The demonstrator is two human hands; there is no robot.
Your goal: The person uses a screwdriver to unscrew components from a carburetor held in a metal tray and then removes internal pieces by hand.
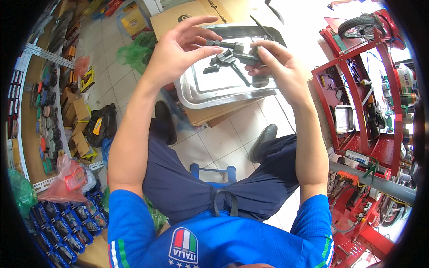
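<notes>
Over a shiny metal tray (pixel 199 103), both hands hold a dark metal tool with a long bolt (pixel 237 50). My right hand (pixel 283 67) grips its blocky body between thumb and fingers. My left hand (pixel 181 51) has thumb and index finger around the hexagonal outer end of the bolt, the other fingers loosely curled. Below, a dark clamp-like part with a long bar (pixel 240 73) shows in the tray. Beside it lies a small dark cylindrical piece (pixel 211 69). Part of the tool's body is hidden behind my right fingers.
The tray rests on a cardboard box (pixel 201 117). A small blue stool (pixel 212 173) is between my legs. At left are shelves with round discs (pixel 51 129) and blue parts bins (pixel 62 228). A red tool rack (pixel 357 102) and a motorcycle wheel (pixel 359 27) stand at right.
</notes>
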